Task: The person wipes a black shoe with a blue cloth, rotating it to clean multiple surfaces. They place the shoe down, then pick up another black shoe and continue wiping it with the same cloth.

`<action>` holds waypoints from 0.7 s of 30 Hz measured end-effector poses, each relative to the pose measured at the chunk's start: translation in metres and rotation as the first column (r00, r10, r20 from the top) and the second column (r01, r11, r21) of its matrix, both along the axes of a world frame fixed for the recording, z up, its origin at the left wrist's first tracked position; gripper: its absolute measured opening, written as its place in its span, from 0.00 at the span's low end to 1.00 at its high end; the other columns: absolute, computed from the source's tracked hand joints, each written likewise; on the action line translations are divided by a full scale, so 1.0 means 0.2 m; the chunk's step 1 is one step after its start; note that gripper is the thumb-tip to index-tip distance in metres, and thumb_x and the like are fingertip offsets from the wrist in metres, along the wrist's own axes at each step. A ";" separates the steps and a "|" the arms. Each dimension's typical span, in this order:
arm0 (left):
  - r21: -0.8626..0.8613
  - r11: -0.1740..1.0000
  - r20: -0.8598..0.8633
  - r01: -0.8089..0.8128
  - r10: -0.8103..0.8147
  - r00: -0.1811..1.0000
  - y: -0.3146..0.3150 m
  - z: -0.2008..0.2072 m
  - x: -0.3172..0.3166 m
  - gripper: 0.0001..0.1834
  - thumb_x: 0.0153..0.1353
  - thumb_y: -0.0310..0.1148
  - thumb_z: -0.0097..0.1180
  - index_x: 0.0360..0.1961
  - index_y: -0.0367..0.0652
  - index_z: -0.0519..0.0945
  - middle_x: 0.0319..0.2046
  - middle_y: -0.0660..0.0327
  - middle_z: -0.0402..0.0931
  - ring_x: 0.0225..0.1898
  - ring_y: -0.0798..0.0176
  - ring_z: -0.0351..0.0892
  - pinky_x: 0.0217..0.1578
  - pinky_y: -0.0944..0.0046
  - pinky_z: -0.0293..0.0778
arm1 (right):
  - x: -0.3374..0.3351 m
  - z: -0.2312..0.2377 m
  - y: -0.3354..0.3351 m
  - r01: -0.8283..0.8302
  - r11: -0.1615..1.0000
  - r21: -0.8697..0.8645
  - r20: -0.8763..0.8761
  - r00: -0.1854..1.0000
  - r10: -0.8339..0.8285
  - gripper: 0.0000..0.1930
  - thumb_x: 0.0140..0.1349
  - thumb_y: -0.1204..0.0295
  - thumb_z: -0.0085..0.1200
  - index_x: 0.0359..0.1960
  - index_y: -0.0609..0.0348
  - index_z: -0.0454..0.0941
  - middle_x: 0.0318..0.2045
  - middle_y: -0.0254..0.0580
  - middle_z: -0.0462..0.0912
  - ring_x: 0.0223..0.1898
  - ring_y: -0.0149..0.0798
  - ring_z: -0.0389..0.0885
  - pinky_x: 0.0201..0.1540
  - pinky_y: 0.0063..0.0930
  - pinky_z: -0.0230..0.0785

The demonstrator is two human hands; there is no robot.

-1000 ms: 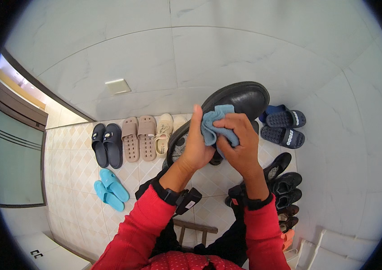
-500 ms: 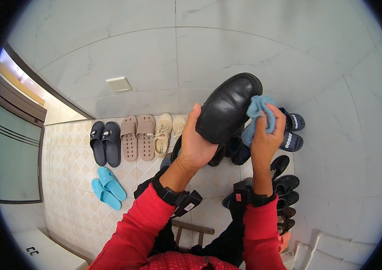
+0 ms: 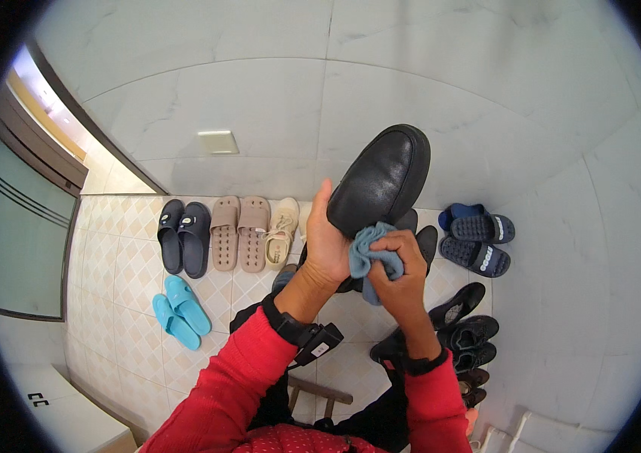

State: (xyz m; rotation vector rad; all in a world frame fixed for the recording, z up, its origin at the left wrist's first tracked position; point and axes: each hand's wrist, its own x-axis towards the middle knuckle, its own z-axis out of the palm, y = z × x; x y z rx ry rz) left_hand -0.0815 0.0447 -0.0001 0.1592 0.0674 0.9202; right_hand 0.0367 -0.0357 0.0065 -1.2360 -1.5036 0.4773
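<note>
A black leather shoe (image 3: 384,177) is held up in front of the wall, its rounded toe pointing up and to the right. My left hand (image 3: 325,245) grips it from the left, with the thumb raised along its side and the other fingers hidden beneath. In my right hand (image 3: 405,275) a crumpled blue cloth (image 3: 368,251) is bunched under the fingers. The cloth presses against the lower right edge of the shoe, close to my left palm.
Along the wall stand dark slippers (image 3: 195,238), taupe slides (image 3: 253,234) and cream canvas shoes (image 3: 281,230). Bright blue slippers (image 3: 182,311) lie nearer on the left. Navy slides (image 3: 477,255) and several black shoes (image 3: 473,332) line the right. A wooden stool (image 3: 320,391) is below me.
My right hand has brought the cloth down and left, from the shoe's toe side to its lower edge. The shoe has turned slightly in my left hand.
</note>
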 end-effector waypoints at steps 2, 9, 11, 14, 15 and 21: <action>-0.076 0.996 0.036 -0.041 0.044 0.998 0.01 0.01 0.00 0.37 0.70 0.61 0.35 0.58 0.35 0.75 0.54 0.50 0.77 0.55 0.52 0.76 0.62 0.53 0.66 | 0.10 0.03 -0.02 -0.219 0.963 -0.157 -0.063 0.975 0.211 0.12 0.48 0.84 0.57 0.35 0.61 0.80 0.36 0.43 0.79 0.40 0.40 0.80 0.46 0.28 0.70; -0.134 0.991 0.043 0.023 -0.018 0.999 -0.03 0.03 0.04 0.42 0.69 0.64 0.32 0.62 0.33 0.70 0.60 0.47 0.71 0.62 0.49 0.70 0.67 0.51 0.59 | 0.31 0.06 0.02 0.297 0.942 -0.155 -0.466 0.819 -0.334 0.08 0.62 0.79 0.52 0.43 0.60 0.76 0.40 0.32 0.78 0.37 0.23 0.74 0.43 0.16 0.68; -0.141 0.989 0.027 0.047 -0.043 0.999 -0.04 0.03 0.06 0.43 0.68 0.64 0.32 0.63 0.33 0.68 0.62 0.48 0.70 0.63 0.49 0.69 0.68 0.51 0.58 | 0.32 0.06 0.07 0.454 0.889 -0.063 -0.529 0.740 -0.415 0.09 0.64 0.78 0.54 0.45 0.61 0.76 0.41 0.32 0.78 0.39 0.23 0.74 0.43 0.16 0.68; -0.165 0.982 0.023 0.094 -0.092 0.996 -0.07 0.02 0.08 0.39 0.70 0.61 0.33 0.63 0.35 0.70 0.61 0.50 0.72 0.63 0.51 0.70 0.67 0.53 0.60 | 0.32 0.08 0.10 0.521 0.851 0.069 -0.506 0.754 -0.420 0.10 0.64 0.78 0.54 0.47 0.62 0.75 0.42 0.33 0.78 0.41 0.24 0.74 0.46 0.18 0.68; -0.179 0.978 0.019 0.107 -0.105 0.994 -0.07 0.02 0.08 0.36 0.71 0.59 0.33 0.62 0.36 0.70 0.60 0.51 0.73 0.62 0.53 0.71 0.66 0.53 0.62 | 0.31 0.07 0.11 0.546 0.836 0.055 -0.459 0.757 -0.464 0.10 0.65 0.78 0.54 0.47 0.62 0.75 0.43 0.33 0.77 0.42 0.25 0.74 0.47 0.19 0.68; -0.156 0.983 0.004 0.091 -0.092 0.996 -0.07 0.02 0.06 0.38 0.70 0.60 0.35 0.65 0.39 0.69 0.62 0.51 0.71 0.63 0.51 0.70 0.67 0.53 0.60 | 0.19 -0.02 0.12 0.533 0.844 0.057 -0.212 0.832 -0.512 0.10 0.62 0.79 0.55 0.45 0.61 0.73 0.42 0.37 0.76 0.45 0.31 0.74 0.52 0.24 0.66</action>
